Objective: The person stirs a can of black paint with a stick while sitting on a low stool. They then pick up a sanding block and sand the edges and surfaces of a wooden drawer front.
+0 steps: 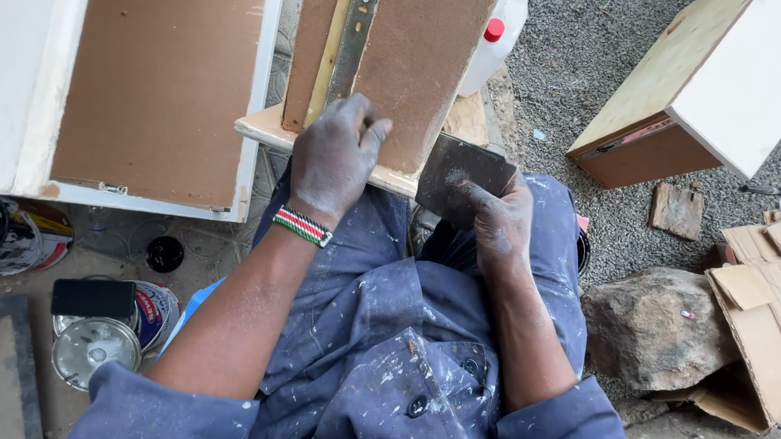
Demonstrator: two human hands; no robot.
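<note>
Head view: a person in paint-spattered blue overalls sits with a drawer (pixel 391 57) resting upside down across the lap, its brown hardboard bottom facing up and a metal runner (pixel 356 37) along it toward 12 o'clock. The left hand (pixel 335 157) lies on the drawer's near edge, fingers curled together and pressing down on the board; it grips nothing, only steadies. A striped bead wristband sits on that wrist. The right hand (pixel 490 217), at 3 o'clock from the left and just beside it, is closed on a dark sheet of sandpaper (pixel 461 170), thumb on top, the sheet touching the drawer's near right corner.

To sand this edge well, I judge the left hand should bear down firmly so the drawer does not rock on the knees, and the paper should stay flat against the edge, with even strokes along the length, not across the corner.

At 9 o'clock a white cabinet panel (pixel 159 88) lies flat; paint tins (pixel 99 328) stand at 8 o'clock. A white bottle with a red cap (pixel 495 36) stands at 1 o'clock, another drawer (pixel 706 85) at 2 o'clock, and a rock (pixel 655 331) and torn cardboard (pixel 774 306) at 4 o'clock.
</note>
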